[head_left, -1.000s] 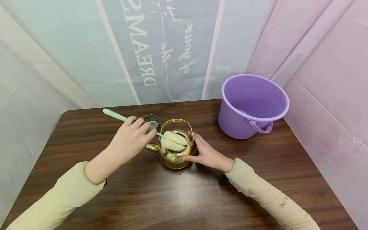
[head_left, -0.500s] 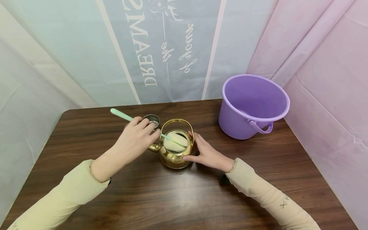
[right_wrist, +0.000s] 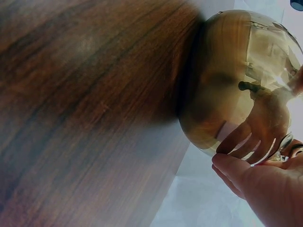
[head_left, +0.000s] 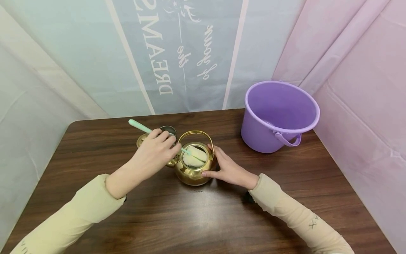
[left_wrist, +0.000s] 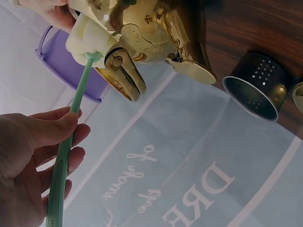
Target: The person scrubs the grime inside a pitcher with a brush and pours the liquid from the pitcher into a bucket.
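Observation:
My left hand [head_left: 155, 151] grips the pale green handle [left_wrist: 78, 101] of a sponge bottle brush, thumb on one side and fingers on the other. The brush's cream sponge head [head_left: 194, 157] sits in the round mouth of a shiny brass teapot [head_left: 190, 176], its lower part hidden inside. With its thumb at the front near the rim and its fingers round the far side, my right hand [head_left: 226, 169] holds the teapot's body. The teapot's arched handle [head_left: 196, 132] stands up, and its spout [left_wrist: 194, 56] points left, partly behind my left hand in the head view.
Behind my left hand are a perforated metal strainer [left_wrist: 260, 85] and a brass lid [head_left: 141, 140]. A purple bucket [head_left: 263, 141] stands at the back right of the dark wooden table [head_left: 196, 222]. Printed cloth [head_left: 196, 95] hangs along the table's back edge.
My left hand has moved right with the brush, and the sponge head has sunk deeper into the teapot's mouth. The brass lid has come into sight. My right hand stays on the teapot.

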